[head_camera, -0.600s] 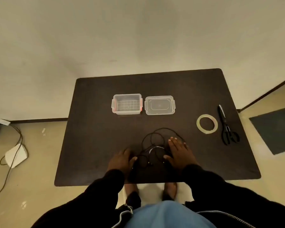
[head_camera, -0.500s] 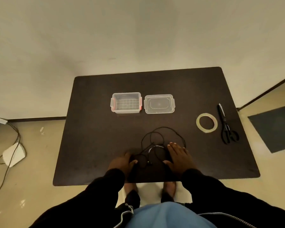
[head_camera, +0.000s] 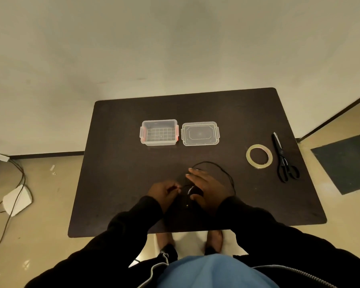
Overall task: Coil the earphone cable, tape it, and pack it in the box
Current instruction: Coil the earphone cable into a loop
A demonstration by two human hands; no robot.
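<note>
A black earphone cable (head_camera: 222, 170) lies in loose loops on the dark table (head_camera: 116, 183) near its front middle. My left hand (head_camera: 162, 191) pinches one end of the cable between its fingertips. Over the loops, my right hand (head_camera: 206, 189) holds a bundle of cable under its palm, the fingers curled around it. A clear plastic box (head_camera: 159, 132) with red clips stands open at the back middle. Its clear lid (head_camera: 200, 133) lies flat just to the right. A roll of clear tape (head_camera: 259, 156) lies at the right.
Black scissors (head_camera: 284, 161) lie beside the tape near the table's right edge. On the floor at the left are a white device (head_camera: 15, 199) and dark wires (head_camera: 17, 183). A dark mat (head_camera: 349, 163) lies on the floor at the right.
Both hands lifted off the table and came together. The left hand closed on the cable end and the right hand moved left and gathered the loops.
</note>
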